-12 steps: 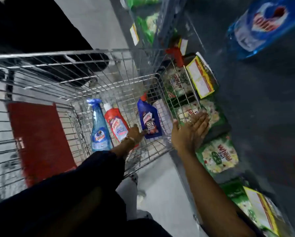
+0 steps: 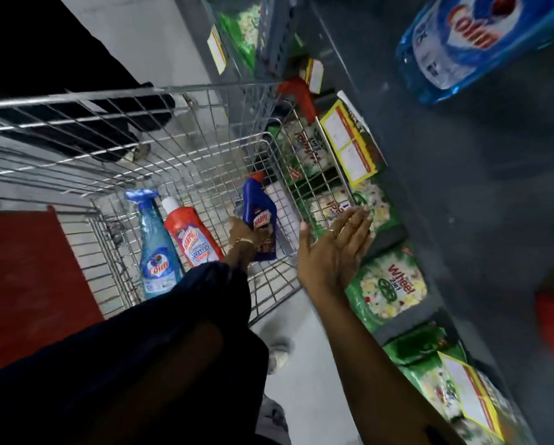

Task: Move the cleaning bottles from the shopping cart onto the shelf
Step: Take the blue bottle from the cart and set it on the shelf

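Three bottles stand in the wire shopping cart [image 2: 115, 101]: a light blue spray bottle [image 2: 155, 248], a red bottle with a white cap [image 2: 190, 236], and a dark blue bottle with a red cap [image 2: 259, 210]. My left hand [image 2: 242, 234] reaches down into the cart and is shut on the dark blue bottle, which leans tilted. My right hand [image 2: 335, 248] hovers open, fingers spread, just outside the cart's right wall, beside the shelf. The grey shelf [image 2: 462, 187] on the right carries a large blue refill pouch [image 2: 481, 43] near the top.
Green detergent bags [image 2: 388, 284] and yellow price tags [image 2: 349, 142] line the lower shelf beside the cart. A red panel [image 2: 28, 277] sits on the cart's left end. Another person's dark clothing [image 2: 44, 59] stands beyond the cart. Grey floor lies below.
My left hand has closed around the dark blue bottle, which is now tilted and lifted slightly. The right hand stays spread by the cart's side.
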The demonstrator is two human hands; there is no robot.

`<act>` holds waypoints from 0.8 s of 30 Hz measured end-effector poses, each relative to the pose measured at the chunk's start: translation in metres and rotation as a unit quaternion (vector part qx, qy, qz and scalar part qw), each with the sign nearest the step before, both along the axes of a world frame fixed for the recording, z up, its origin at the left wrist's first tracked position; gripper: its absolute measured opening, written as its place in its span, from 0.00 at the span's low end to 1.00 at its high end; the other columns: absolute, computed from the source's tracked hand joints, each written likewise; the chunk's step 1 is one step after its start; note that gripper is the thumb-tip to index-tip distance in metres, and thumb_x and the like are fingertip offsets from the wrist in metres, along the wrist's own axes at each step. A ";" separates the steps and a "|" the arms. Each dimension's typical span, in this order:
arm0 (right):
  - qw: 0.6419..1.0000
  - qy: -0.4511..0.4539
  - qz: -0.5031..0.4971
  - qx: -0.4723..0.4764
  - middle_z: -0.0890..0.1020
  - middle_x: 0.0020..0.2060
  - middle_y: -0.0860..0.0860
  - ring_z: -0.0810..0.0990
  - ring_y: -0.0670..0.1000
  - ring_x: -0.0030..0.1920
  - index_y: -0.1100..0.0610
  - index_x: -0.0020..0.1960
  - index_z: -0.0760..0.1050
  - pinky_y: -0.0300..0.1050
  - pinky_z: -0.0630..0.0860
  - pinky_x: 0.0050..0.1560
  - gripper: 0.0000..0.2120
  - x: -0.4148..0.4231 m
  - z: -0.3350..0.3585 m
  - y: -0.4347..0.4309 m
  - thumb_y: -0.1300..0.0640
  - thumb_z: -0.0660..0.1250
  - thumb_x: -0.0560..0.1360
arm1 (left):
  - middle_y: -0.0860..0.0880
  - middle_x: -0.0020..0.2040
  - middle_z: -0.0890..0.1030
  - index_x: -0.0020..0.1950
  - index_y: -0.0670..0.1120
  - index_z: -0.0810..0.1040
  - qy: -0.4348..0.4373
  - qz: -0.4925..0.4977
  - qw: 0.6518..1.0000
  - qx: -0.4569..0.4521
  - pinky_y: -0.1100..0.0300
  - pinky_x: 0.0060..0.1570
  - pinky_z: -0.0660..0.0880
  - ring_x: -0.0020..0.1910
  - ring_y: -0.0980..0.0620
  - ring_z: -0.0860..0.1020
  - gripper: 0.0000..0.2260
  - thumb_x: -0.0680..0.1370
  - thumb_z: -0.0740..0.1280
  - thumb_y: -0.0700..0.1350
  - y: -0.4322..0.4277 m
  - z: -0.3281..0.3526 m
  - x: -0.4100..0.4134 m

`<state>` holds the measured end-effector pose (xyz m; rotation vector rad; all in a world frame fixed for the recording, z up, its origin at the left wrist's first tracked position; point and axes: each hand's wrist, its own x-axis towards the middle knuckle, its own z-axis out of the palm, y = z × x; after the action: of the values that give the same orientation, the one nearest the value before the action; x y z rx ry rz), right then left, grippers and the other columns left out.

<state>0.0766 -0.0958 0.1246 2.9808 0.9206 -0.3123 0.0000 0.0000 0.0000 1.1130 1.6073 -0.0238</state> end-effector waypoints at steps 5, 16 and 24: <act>0.999 0.024 0.001 -0.021 0.42 0.77 0.62 0.38 0.60 0.77 0.65 0.76 0.39 0.58 0.40 0.76 0.41 -0.003 0.004 0.000 0.37 0.48 0.77 | 0.43 0.51 0.79 0.59 0.41 0.71 -0.012 -0.080 0.996 -0.037 0.54 0.48 0.74 0.47 0.44 0.77 0.25 0.67 0.75 0.44 0.020 0.002 -0.035; 0.833 0.448 -0.028 0.324 0.60 0.76 0.52 0.59 0.48 0.75 0.52 0.77 0.52 0.48 0.60 0.73 0.31 -0.028 0.072 -0.034 0.45 0.58 0.79 | 0.44 0.52 0.84 0.62 0.45 0.73 -0.290 -0.059 0.953 0.067 0.55 0.45 0.82 0.46 0.49 0.83 0.26 0.67 0.76 0.38 -0.015 0.194 -0.095; 0.690 0.496 -0.154 0.505 0.87 0.43 0.48 0.83 0.49 0.45 0.54 0.51 0.79 0.42 0.80 0.43 0.13 -0.037 0.153 -0.138 0.49 0.68 0.69 | 0.47 0.50 0.85 0.59 0.48 0.77 -0.416 -0.200 0.887 0.002 0.57 0.45 0.81 0.48 0.51 0.83 0.15 0.73 0.70 0.44 -0.092 0.286 -0.078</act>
<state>0.0393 -0.2340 0.2778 3.8414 0.6368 -2.3082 -0.0776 -0.0924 0.2858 1.2135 0.6003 0.1668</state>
